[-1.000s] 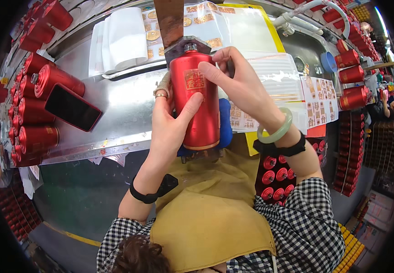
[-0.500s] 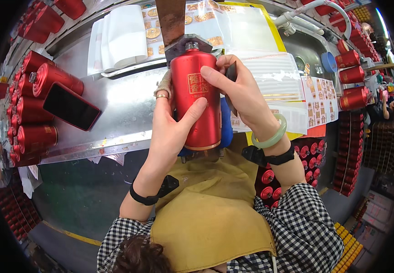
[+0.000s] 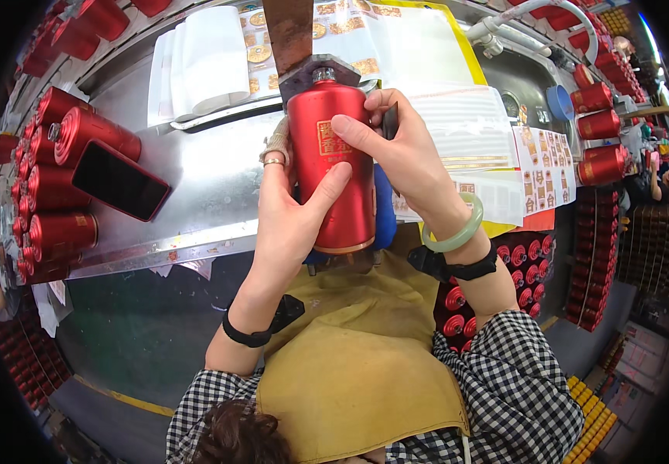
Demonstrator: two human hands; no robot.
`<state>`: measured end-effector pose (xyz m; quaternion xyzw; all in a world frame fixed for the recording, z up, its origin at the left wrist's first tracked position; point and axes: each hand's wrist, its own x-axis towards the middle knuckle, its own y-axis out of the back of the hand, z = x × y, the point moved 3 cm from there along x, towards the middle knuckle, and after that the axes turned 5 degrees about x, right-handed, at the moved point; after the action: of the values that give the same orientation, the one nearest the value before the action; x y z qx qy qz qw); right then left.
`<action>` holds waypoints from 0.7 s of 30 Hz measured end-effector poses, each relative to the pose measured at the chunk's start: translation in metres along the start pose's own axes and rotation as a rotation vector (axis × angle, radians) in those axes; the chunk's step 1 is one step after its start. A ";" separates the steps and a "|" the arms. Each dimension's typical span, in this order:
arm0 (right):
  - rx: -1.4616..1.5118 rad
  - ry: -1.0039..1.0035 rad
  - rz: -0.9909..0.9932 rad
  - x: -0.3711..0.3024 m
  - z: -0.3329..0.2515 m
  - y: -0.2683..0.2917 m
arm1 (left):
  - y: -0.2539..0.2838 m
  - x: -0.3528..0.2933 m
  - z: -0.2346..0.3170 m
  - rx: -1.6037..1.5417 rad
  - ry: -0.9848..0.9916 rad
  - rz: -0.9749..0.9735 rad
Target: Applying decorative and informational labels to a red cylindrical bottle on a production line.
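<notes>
A glossy red bottle [image 3: 342, 205] lies with its neck pointing away from me, against a dark metal bracket [image 3: 296, 79]. My left hand [image 3: 292, 220] is closed around its left side, thumb on top; a ring and light cloth-like finger coverings show on that hand. My right hand [image 3: 408, 147] lies along the bottle's right side, its thumb pressing beside a square gold decal [image 3: 333, 138]. A dark, flat, blade-like tool [image 3: 390, 122] is tucked in that hand, partly hidden by the fingers. Under the bottle sits a blue support [image 3: 384, 205].
Left on the metal bench [image 3: 203, 170], a phone [image 3: 121, 179] leans by several red bottles [image 3: 60, 236]. Decal sheets [image 3: 544, 166] and white backing paper [image 3: 458, 127] spread to the right and back, near a sink with a blue cup [image 3: 559, 104]. Bottles in crates [image 3: 527, 267] stand low right.
My right thumb has shifted slightly left over the decal's upper edge. The bottle and decal have moved a little up and left; my left hand keeps its hold.
</notes>
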<state>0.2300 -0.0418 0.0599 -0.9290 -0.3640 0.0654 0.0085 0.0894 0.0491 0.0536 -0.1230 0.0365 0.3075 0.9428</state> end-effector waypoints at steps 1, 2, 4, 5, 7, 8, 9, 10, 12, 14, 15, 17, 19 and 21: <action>0.001 -0.002 -0.001 -0.001 -0.002 0.000 | 0.000 0.000 0.001 0.000 0.001 0.002; -0.010 -0.025 0.002 -0.002 -0.006 -0.001 | 0.000 -0.001 0.003 -0.016 -0.018 -0.008; -0.020 -0.053 0.006 -0.004 -0.009 0.000 | 0.002 -0.001 0.003 -0.031 -0.033 -0.018; 0.022 -0.074 0.007 -0.005 -0.009 0.002 | 0.007 0.001 0.000 -0.121 0.016 -0.008; 0.093 -0.072 0.032 -0.005 -0.006 0.003 | 0.015 0.003 -0.003 -0.086 0.084 0.020; 0.093 -0.075 0.035 -0.006 -0.005 0.005 | 0.016 0.002 -0.001 -0.086 0.089 0.017; 0.088 -0.090 0.033 -0.008 -0.003 0.006 | 0.017 0.001 0.001 -0.113 0.115 0.006; 0.084 -0.102 0.027 -0.008 -0.003 0.007 | 0.017 0.001 0.003 -0.139 0.139 -0.002; 0.102 -0.108 0.014 -0.010 -0.001 0.008 | 0.016 0.000 0.003 -0.166 0.122 -0.034; 0.120 -0.113 -0.002 -0.011 0.000 0.006 | 0.014 -0.001 0.002 -0.162 0.064 -0.040; 0.133 -0.110 -0.009 -0.011 0.000 0.004 | 0.011 -0.002 0.004 -0.179 0.046 -0.026; 0.145 -0.103 -0.014 -0.012 0.001 0.001 | 0.009 -0.004 0.003 -0.140 0.044 -0.037; 0.069 -0.071 0.009 -0.014 0.000 0.000 | 0.007 -0.004 0.001 -0.067 0.024 -0.023; 0.072 -0.054 0.007 -0.012 0.003 0.000 | 0.005 -0.004 0.001 -0.068 0.028 -0.024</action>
<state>0.2208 -0.0502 0.0586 -0.9273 -0.3582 0.1035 0.0318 0.0836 0.0511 0.0537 -0.1599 0.0376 0.2955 0.9411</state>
